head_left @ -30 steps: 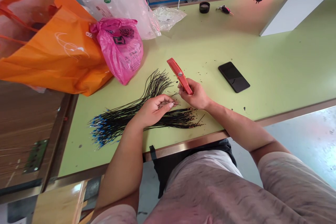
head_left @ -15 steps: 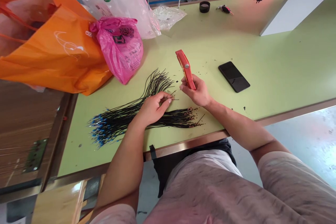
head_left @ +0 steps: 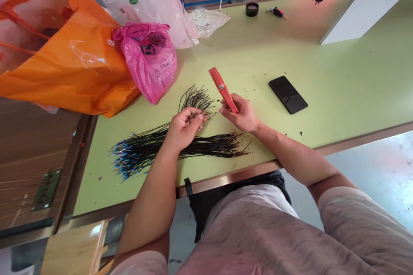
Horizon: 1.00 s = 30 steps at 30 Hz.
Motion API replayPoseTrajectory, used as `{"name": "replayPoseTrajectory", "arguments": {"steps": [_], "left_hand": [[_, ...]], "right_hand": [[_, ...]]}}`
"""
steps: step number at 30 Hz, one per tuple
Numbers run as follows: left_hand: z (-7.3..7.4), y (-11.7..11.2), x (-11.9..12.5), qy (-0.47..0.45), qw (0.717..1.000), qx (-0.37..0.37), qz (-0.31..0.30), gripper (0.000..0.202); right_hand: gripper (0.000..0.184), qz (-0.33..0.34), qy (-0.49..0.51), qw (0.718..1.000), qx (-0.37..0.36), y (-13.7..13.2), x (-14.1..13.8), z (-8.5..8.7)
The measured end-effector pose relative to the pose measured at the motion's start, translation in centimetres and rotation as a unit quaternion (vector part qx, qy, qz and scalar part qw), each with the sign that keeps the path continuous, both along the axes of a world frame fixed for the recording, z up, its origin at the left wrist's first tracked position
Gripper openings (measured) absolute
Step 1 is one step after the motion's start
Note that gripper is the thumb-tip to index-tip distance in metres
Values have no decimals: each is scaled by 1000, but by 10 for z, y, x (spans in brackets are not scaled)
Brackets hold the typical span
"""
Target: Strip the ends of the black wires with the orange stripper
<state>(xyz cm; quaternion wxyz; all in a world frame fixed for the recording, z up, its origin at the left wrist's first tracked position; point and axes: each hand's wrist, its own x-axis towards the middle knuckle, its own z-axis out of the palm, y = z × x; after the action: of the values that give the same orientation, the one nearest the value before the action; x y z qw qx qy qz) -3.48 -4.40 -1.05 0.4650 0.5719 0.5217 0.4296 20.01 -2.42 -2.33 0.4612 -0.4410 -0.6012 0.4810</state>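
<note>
My left hand (head_left: 184,129) sits curled over the black wires, its fingertips pinching what looks like one thin wire. A long bundle of thin black wires (head_left: 206,145) with blue ends at the left lies under and beside that hand, and a looser bunch (head_left: 196,99) fans out above it. My right hand (head_left: 240,114) grips a red utility knife (head_left: 223,90) by its lower end, with the blade end hidden in my fingers. The two hands are close together, only a short gap apart.
The pale green table (head_left: 322,68) has a metal-trimmed front edge and is dotted with small black wire scraps. A black phone (head_left: 288,94) lies to the right. An orange bag (head_left: 64,64), pink bag (head_left: 150,62) and clear plastic bag (head_left: 151,8) crowd the far left.
My left hand has risen toward the upper wire bunch, off the lower bundle. The red knife has tilted further to the left in my right hand.
</note>
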Motion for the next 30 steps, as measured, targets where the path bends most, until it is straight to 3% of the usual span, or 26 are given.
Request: {"name": "replayPoseTrajectory", "arguments": {"steps": [7,15,21,30], "left_hand": [[13,-2,10,-144,988,-47,20,29],[19,-4,16,-179,980,-68,53,36],[16,-4,13,-192,978,-63,43,43],[12,-4,9,-182,982,-46,25,56]], "right_hand": [[35,38,-134,985,105,-8,-1,-2],[37,21,-229,943,240,-13,-2,-7],[35,-2,-245,934,259,-13,-2,-2],[39,22,-262,928,265,-13,-1,-3]]}}
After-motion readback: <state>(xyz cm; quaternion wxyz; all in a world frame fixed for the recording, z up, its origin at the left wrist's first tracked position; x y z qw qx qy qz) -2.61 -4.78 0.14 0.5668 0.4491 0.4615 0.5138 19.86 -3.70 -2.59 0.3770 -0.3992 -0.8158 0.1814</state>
